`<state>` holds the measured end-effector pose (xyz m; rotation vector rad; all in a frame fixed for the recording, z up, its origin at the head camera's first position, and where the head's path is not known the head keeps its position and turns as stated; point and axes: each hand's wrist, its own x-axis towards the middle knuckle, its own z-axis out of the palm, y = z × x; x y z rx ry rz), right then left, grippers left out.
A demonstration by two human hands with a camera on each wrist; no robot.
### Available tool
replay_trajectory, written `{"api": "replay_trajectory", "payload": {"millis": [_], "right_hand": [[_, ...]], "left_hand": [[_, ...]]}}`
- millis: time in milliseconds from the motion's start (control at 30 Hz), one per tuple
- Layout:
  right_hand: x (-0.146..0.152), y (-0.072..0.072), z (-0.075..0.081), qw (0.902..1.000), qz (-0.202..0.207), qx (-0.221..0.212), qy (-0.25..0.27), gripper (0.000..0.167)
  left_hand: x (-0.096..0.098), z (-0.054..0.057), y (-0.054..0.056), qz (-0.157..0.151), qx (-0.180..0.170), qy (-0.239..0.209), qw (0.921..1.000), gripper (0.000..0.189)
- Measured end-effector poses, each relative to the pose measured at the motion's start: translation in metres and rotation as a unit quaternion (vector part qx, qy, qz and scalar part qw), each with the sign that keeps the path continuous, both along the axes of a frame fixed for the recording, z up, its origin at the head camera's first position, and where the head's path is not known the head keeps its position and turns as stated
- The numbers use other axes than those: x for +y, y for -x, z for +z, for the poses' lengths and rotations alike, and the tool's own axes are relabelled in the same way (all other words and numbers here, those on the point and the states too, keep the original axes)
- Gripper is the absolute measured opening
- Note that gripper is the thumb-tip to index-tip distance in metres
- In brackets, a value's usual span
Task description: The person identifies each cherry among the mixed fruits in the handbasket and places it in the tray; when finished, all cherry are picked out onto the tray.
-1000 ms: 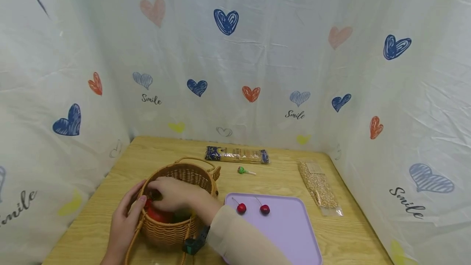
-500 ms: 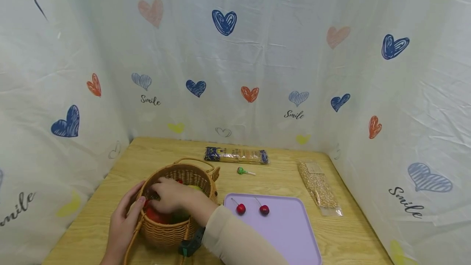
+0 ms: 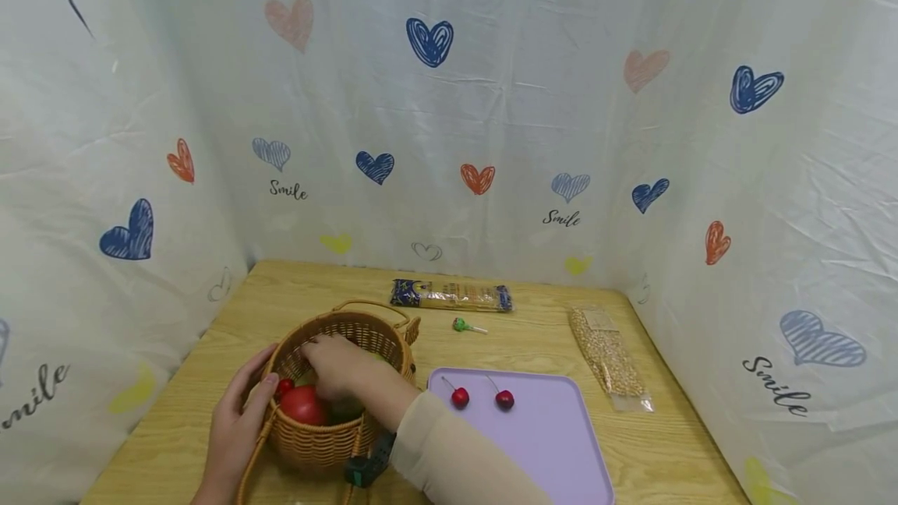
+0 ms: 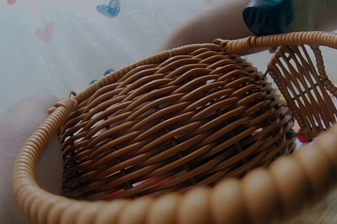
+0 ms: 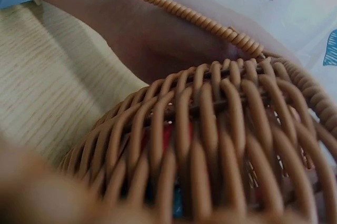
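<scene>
In the head view, a brown wicker basket stands at the left front of the wooden table. My left hand holds its left rim, thumb and fingers at the edge. Reaching down into the basket from the right, my right hand has its fingertips hidden among the contents. A large round red fruit lies inside, beside a small red cherry-like fruit. Something greenish is partly covered by my right hand. The left wrist view is filled by the basket's woven wall, with the right forearm behind it.
Right of the basket is a lilac tray bearing two cherries. Farther back lie a green-wrapped lollipop and a packet of dried noodles. A clear bag of pale grains lies at the right. Printed curtains surround the table.
Inside the basket, my right hand has shifted slightly right and away from the left rim, uncovering the large red fruit and the small one. My left hand stays on the rim.
</scene>
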<state>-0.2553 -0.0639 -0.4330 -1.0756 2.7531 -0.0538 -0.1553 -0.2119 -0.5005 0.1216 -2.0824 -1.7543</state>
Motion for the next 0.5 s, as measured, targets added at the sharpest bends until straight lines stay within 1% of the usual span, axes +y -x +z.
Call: {"api": "replay_trajectory", "payload": {"millis": [67,167,300,500], "right_hand": [[0.0010,0.0014,-0.0008,0.9998,0.013,0.016,-0.003,0.038],[0.0023,0.0023,-0.0010,0.9993,0.025,0.026,0.003,0.020],[0.0029,0.0022,0.0000,0.9992,0.023,0.019,0.026,0.017],[0.0068,0.0012,0.0062,0.9980,0.021,-0.002,0.060,0.014]], "left_hand": [[-0.0002,-0.0002,0.0001,0.000,-0.001,-0.002,1.0000,0.046],[-0.0003,-0.0006,0.0007,-0.002,-0.002,-0.008,1.0000,0.046],[-0.0003,-0.0014,0.0020,-0.004,-0.002,-0.009,0.9999,0.046],[-0.0010,-0.0019,0.0023,-0.008,0.000,-0.014,0.9999,0.046]]}}
